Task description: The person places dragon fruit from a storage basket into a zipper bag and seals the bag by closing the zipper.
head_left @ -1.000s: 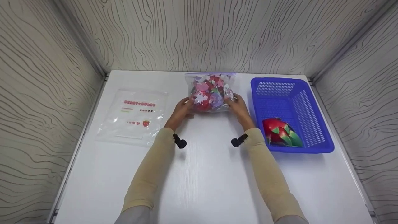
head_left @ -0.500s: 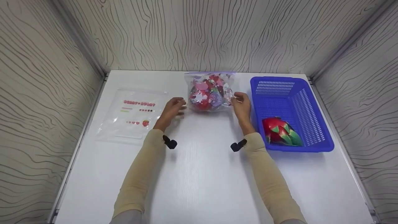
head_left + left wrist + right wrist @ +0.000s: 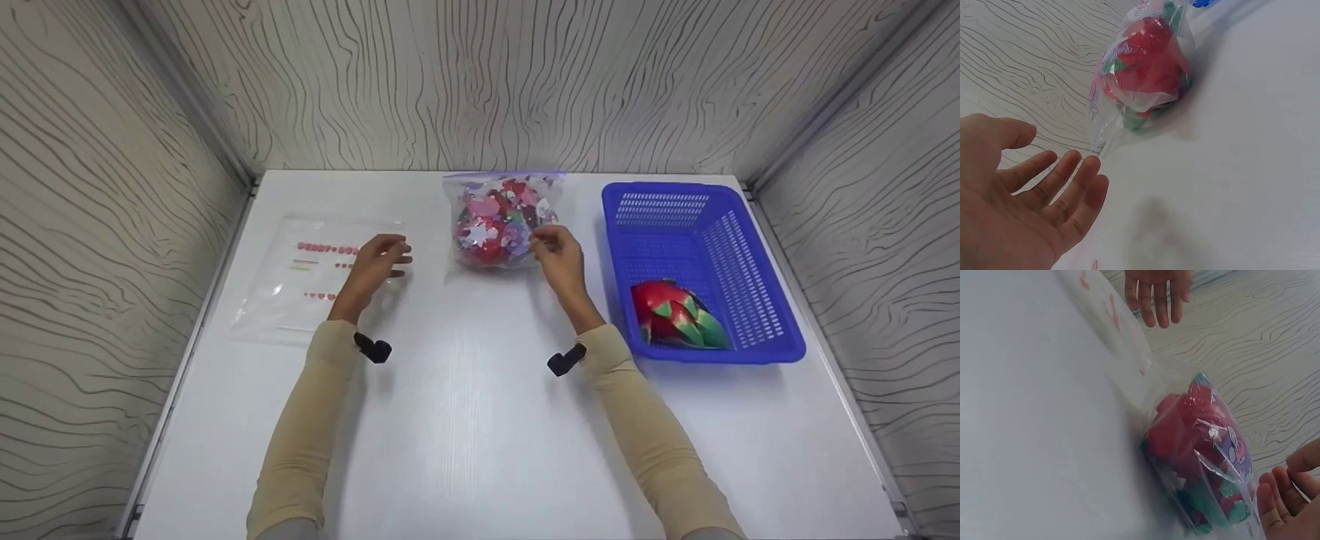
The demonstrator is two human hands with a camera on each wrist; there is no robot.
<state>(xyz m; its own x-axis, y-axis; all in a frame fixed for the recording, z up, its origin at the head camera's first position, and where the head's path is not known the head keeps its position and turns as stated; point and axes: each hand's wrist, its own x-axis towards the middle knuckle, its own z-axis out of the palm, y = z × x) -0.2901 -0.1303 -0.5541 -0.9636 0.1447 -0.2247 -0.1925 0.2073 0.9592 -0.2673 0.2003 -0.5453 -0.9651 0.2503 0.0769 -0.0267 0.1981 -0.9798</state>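
Observation:
At the back middle of the table in the head view lies a clear printed zip bag (image 3: 487, 217) with a purple top edge. Red and green contents fill it, partly covered by the print. My right hand (image 3: 562, 262) is at its lower right side, fingers loosely bent and gripping nothing; whether they touch the plastic I cannot tell. My left hand (image 3: 371, 271) hovers over the right part of a flat, clear bag (image 3: 274, 304) with red lettering, which it partly hides. In the left wrist view the fingers (image 3: 1081, 194) are relaxed, apart from the filled bag.
A blue plastic basket (image 3: 615, 262) stands on the right side of the white table (image 3: 465, 420). Inside it lies a red and green dragon fruit (image 3: 675, 315). Wood-patterned panels (image 3: 480, 90) rise at the back and both sides.
My left hand has left the filled bag and moved left over the flat bag. My right hand has let go of the bag's side, swung outward, then come back toward it.

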